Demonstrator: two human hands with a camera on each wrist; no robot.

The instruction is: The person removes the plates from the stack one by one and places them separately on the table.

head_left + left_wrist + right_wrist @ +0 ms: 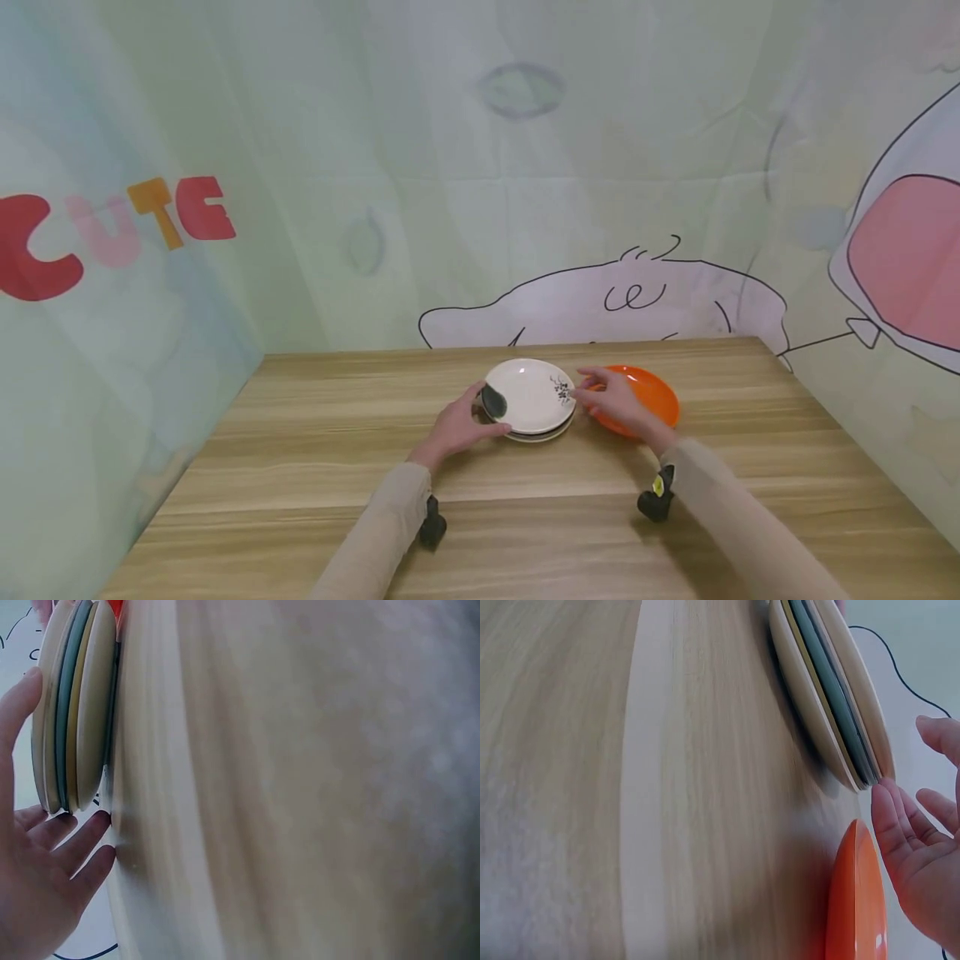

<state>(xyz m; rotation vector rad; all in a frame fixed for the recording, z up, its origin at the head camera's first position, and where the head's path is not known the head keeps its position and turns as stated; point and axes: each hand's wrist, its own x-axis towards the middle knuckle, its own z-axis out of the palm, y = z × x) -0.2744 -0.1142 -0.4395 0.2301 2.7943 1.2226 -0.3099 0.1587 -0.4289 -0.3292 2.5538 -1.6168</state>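
A stack of plates sits toward the back of the table. On top is a white plate [528, 396] with a dark patch and a small floral print. Cream, teal and yellowish rims show in the stack [71, 712] from the side. My left hand [459, 427] is at the stack's left side, thumb near the front rim, fingers spread along the edge. From the right, my right hand [611, 397] reaches over an orange plate [656, 400]. Its fingertips [885, 799] meet the stack's rim, while its thumb stands away.
The wooden table [300, 467] ends at a printed cloth backdrop [375, 208] close behind the plates. The orange plate lies just right of the stack, under the right hand. A dark wrist camera [656, 500] hangs at the right sleeve.
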